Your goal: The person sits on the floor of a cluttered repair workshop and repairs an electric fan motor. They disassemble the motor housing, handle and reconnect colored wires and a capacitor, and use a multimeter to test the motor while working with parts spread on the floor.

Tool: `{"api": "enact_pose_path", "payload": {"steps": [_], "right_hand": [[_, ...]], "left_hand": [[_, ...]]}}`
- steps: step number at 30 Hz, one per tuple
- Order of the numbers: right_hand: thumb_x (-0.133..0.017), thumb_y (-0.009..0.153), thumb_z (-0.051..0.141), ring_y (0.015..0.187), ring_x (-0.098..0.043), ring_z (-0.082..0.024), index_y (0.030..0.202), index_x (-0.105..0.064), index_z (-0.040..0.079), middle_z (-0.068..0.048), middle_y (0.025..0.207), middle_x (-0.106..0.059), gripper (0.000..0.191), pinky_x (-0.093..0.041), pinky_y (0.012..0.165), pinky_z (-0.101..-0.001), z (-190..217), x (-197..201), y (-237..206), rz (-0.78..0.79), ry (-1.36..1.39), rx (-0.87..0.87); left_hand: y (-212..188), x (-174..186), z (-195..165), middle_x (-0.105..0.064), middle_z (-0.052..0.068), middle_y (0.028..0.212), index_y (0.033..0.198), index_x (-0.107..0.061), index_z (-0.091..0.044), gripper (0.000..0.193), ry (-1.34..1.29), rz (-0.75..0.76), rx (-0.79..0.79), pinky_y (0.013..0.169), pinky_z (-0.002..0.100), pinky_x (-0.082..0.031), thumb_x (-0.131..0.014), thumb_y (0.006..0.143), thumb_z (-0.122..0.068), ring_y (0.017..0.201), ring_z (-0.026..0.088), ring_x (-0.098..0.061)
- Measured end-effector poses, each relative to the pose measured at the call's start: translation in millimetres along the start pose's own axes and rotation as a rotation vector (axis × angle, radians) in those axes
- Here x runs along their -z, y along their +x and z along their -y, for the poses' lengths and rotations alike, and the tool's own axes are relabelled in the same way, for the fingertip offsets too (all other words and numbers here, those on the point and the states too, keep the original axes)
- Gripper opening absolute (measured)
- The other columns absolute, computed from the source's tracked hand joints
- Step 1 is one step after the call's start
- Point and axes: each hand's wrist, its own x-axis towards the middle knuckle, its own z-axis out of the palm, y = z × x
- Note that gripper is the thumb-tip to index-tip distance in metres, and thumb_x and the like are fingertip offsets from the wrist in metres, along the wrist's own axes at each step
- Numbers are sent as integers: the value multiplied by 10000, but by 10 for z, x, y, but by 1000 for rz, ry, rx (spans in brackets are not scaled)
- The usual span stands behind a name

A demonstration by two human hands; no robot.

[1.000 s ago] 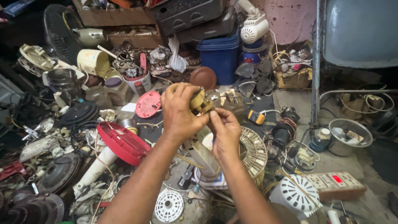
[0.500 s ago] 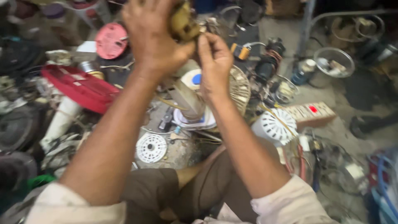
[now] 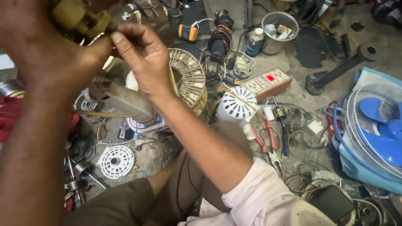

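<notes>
Left hand (image 3: 46,54) grips the yellow part (image 3: 79,19); right hand (image 3: 140,56) pinches its end.

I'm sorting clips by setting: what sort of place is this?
Probably a small fan and appliance repair spot, worked on the floor: a blue-bladed fan in a white wire guard, a round copper-wound motor stator, and a beige power strip lie among loose parts.

Fan parts (image 3: 190,79) crowd floor, air above free

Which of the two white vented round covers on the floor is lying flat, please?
The flat disc-shaped white vented cover at lower left, beside the person's knee, lies flat. The other, a domed white vented cover near the power strip, is tipped on its side.
</notes>
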Motion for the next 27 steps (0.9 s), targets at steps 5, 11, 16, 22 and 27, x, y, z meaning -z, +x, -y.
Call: {"api": "enact_pose_path", "payload": {"steps": [5,11,16,22,27], "right_hand": [[-681,1108,170,1005,-656,-104,1181,-664,23,-38,1064,-694,165,-574,960,-272,-89,7,-25,-55,-198,49],[-667,1163,189,950,-595,-76,1117,-648,-1,-22,1031,-673,197,-550,926,-244,-130,-82,-89,-106,-157,70],[-716,1064,179,978,-652,-125,1143,-649,-10,-53,1059,-684,216,-570,962,-298,-3,-52,-77,-104,-54,26],[-673,1050,155,998,-681,-156,1216,-670,3,-81,1118,-704,225,-584,932,-311,148,-62,-147,-108,-9,-59],[-671,1058,124,950,-671,-144,1161,-672,-2,-76,1078,-697,162,-579,891,-303,188,-115,-179,-129,30,-39]], "left_hand": [[10,-16,-91,-622,143,1207,1313,-480,30,499,-367,98,148,954,320,-605,-810,939,41,1086,236,-697],[18,16,-120,-660,172,1243,1330,-458,48,490,-393,143,204,924,314,-626,-795,974,62,1096,233,-738],[91,60,-203,-639,146,1294,1335,-485,-3,563,-298,94,216,1005,391,-571,-823,887,-55,1192,265,-676],[285,184,-367,-576,133,1253,1247,-609,-112,627,-4,12,192,1026,537,-353,-874,685,-196,1243,395,-488],[355,219,-505,-585,91,1266,1166,-631,-123,574,45,-19,242,1075,540,-358,-919,684,-240,1290,384,-479]]}}
